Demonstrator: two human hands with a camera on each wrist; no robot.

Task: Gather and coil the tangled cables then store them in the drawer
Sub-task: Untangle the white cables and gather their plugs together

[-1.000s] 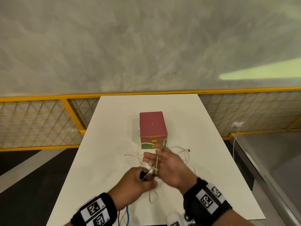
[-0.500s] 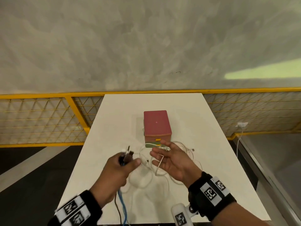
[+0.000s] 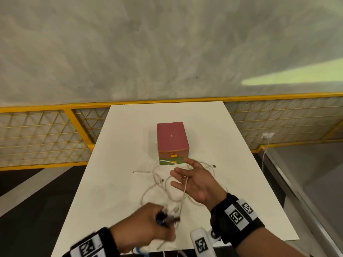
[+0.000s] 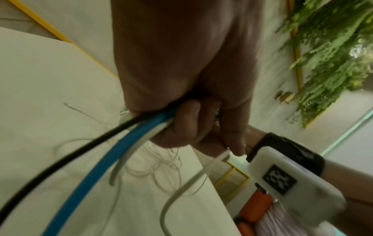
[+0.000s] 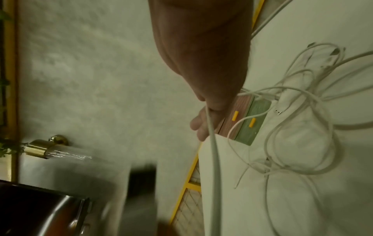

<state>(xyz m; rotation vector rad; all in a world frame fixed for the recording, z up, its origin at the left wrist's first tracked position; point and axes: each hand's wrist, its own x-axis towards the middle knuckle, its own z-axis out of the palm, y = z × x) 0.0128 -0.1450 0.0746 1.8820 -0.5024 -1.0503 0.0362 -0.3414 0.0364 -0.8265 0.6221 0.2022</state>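
My left hand [image 3: 163,219] hovers over the near part of the white table [image 3: 120,164]. It grips a bundle of cable ends in a fist [image 4: 181,124]: a black cable [image 4: 60,162], a blue cable [image 4: 96,162] and white ones. My right hand [image 3: 180,175] is held palm up with its fingers spread. A white cable [image 3: 183,193] runs across its palm down to the left hand, and shows again as a thin white cable [image 5: 214,159] along the right hand [image 5: 201,124]. Loose white cables [image 3: 161,182] lie tangled in front of the small drawer box [image 3: 172,141], whose drawers look closed.
The drawer box has a red top, a green lower drawer [image 5: 254,121] and yellow handles. A yellow mesh railing [image 3: 55,136] runs behind and beside the table. A white wall socket with a cord [image 3: 267,136] sits to the right. The table's near edge is close to my wrists.
My left hand has swung from the left side down toward the near edge, taking the cable ends with it. The right hand stays spread with the white cable across it.
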